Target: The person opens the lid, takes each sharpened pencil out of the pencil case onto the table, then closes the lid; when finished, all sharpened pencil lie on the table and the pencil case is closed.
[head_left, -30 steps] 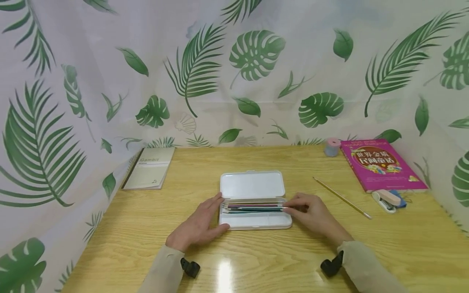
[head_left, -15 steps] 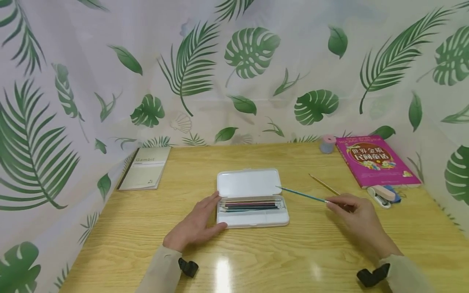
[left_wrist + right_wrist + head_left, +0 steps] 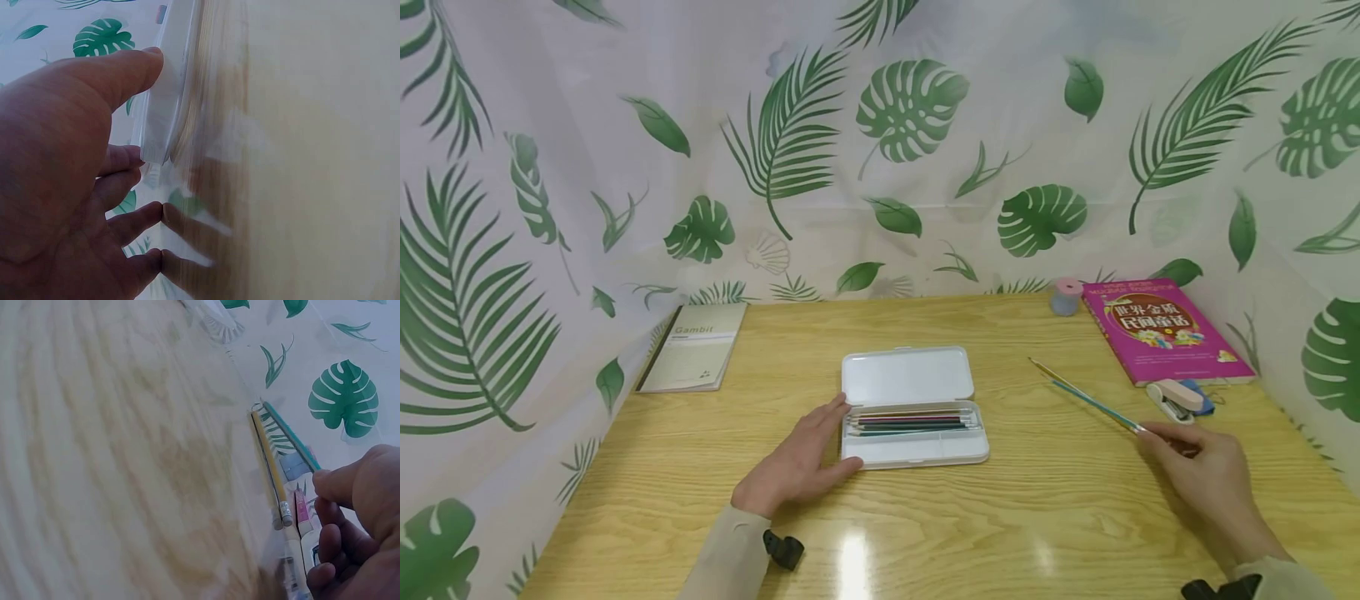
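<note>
A white pencil case [image 3: 914, 408] lies open at the middle of the wooden table [image 3: 925, 533], with several coloured pencils [image 3: 910, 421] in its tray. My left hand [image 3: 801, 458] rests flat against the case's left end [image 3: 164, 106], its fingers straight. My right hand [image 3: 1202, 479] is off to the right and pinches a teal pencil [image 3: 1097, 405] by its rear end, tip pointing back toward the case. The teal pencil [image 3: 290, 436] hovers just above a yellow pencil [image 3: 270, 467] lying on the table [image 3: 1047, 372].
A grey notebook [image 3: 694, 347] lies at the back left. A pink book [image 3: 1163, 329] sits at the back right, with a small pink-topped spool [image 3: 1065, 297] beside it and a stapler [image 3: 1177, 396] in front. Leaf-print cloth walls enclose the table.
My right hand lifted a teal pencil out of the case and carried it right, toward the yellow pencil. The left hand stayed at the case's end.
</note>
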The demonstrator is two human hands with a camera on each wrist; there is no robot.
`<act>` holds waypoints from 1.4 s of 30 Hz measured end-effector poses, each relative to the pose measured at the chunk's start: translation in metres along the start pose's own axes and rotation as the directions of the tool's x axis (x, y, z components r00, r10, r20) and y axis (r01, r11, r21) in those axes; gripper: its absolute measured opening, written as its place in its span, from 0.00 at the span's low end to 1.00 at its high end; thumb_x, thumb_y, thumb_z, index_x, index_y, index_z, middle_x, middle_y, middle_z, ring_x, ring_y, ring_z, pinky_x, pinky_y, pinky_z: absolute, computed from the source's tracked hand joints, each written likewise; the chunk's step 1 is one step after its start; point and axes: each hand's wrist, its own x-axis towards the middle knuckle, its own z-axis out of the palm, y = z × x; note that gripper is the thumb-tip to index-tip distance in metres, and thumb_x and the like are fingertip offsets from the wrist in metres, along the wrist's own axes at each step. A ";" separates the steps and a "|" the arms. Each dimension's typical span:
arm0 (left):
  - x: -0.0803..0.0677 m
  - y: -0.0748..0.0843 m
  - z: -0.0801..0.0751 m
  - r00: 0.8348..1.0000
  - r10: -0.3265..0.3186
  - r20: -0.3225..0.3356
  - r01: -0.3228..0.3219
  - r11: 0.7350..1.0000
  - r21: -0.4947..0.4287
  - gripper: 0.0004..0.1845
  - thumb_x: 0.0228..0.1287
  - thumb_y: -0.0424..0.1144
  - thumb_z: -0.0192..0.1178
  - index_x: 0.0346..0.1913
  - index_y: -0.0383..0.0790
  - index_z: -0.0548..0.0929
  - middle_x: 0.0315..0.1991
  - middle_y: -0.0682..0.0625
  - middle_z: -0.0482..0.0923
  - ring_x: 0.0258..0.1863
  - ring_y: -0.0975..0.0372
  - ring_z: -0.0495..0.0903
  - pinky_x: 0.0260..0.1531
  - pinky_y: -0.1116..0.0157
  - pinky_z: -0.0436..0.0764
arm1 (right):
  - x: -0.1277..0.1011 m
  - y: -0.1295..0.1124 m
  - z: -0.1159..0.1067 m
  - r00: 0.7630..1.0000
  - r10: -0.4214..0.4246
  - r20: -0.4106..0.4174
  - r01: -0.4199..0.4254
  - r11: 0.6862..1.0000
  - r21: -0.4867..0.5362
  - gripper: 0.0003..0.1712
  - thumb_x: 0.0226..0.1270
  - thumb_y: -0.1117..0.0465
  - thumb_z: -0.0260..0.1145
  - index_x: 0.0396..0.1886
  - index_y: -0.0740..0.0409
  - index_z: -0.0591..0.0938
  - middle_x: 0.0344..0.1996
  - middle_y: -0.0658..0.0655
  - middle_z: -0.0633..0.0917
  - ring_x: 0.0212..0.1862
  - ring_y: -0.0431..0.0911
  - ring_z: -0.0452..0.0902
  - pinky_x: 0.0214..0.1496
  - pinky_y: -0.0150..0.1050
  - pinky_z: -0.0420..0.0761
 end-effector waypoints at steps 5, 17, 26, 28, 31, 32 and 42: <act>0.000 0.000 -0.001 1.000 -0.008 0.004 0.008 1.000 0.000 0.45 0.69 0.60 0.58 0.79 0.42 0.54 0.80 0.51 0.44 0.77 0.53 0.50 0.73 0.53 0.59 | -0.001 0.000 0.003 1.000 0.009 0.009 -0.008 0.998 -0.057 0.22 0.67 0.49 0.70 0.46 0.64 0.88 0.29 0.54 0.87 0.26 0.34 0.72 0.23 0.28 0.72; 0.001 -0.002 0.000 1.000 0.019 -0.006 -0.019 1.000 0.004 0.44 0.69 0.60 0.57 0.78 0.41 0.55 0.80 0.49 0.46 0.76 0.52 0.51 0.73 0.52 0.59 | 0.002 0.010 0.010 0.976 -0.218 -0.003 0.213 0.958 -0.194 0.06 0.58 0.61 0.75 0.33 0.59 0.91 0.29 0.58 0.87 0.27 0.32 0.74 0.26 0.30 0.72; 0.000 -0.002 -0.002 1.000 0.025 -0.008 -0.025 1.000 -0.004 0.44 0.69 0.59 0.58 0.78 0.40 0.55 0.80 0.48 0.47 0.76 0.51 0.51 0.73 0.51 0.59 | 0.003 0.010 0.013 0.975 -0.219 0.024 0.219 0.951 -0.218 0.06 0.58 0.61 0.75 0.33 0.59 0.91 0.32 0.61 0.88 0.33 0.50 0.80 0.28 0.35 0.73; 0.000 -0.001 -0.002 1.000 0.027 -0.011 -0.028 1.000 -0.002 0.44 0.69 0.59 0.58 0.78 0.40 0.55 0.80 0.48 0.47 0.76 0.51 0.51 0.73 0.52 0.59 | 0.003 0.008 0.013 0.976 -0.218 0.028 0.219 0.951 -0.219 0.06 0.58 0.62 0.75 0.33 0.60 0.91 0.32 0.62 0.88 0.34 0.53 0.81 0.29 0.37 0.74; -0.001 -0.002 -0.002 1.000 0.026 -0.014 -0.026 1.000 -0.003 0.44 0.69 0.59 0.58 0.78 0.40 0.55 0.80 0.48 0.47 0.76 0.51 0.52 0.73 0.51 0.59 | 0.003 0.007 0.013 0.976 -0.216 0.030 0.217 0.951 -0.219 0.06 0.58 0.62 0.74 0.33 0.61 0.91 0.33 0.63 0.88 0.34 0.56 0.81 0.30 0.41 0.75; -0.001 -0.002 -0.001 1.000 0.025 -0.015 -0.026 1.000 -0.004 0.44 0.69 0.59 0.58 0.78 0.40 0.55 0.80 0.48 0.47 0.76 0.51 0.52 0.72 0.51 0.59 | 0.003 0.007 0.013 0.976 -0.214 0.032 0.216 0.952 -0.217 0.06 0.58 0.62 0.74 0.33 0.61 0.91 0.33 0.63 0.88 0.34 0.56 0.81 0.31 0.42 0.76; 0.000 -0.003 -0.001 0.999 0.028 -0.018 -0.028 1.000 -0.006 0.44 0.69 0.58 0.58 0.78 0.39 0.56 0.80 0.47 0.48 0.76 0.50 0.52 0.73 0.51 0.59 | 0.001 0.007 0.010 0.981 -0.195 0.022 0.196 0.959 -0.207 0.09 0.58 0.58 0.76 0.35 0.58 0.91 0.31 0.58 0.87 0.30 0.38 0.76 0.28 0.30 0.72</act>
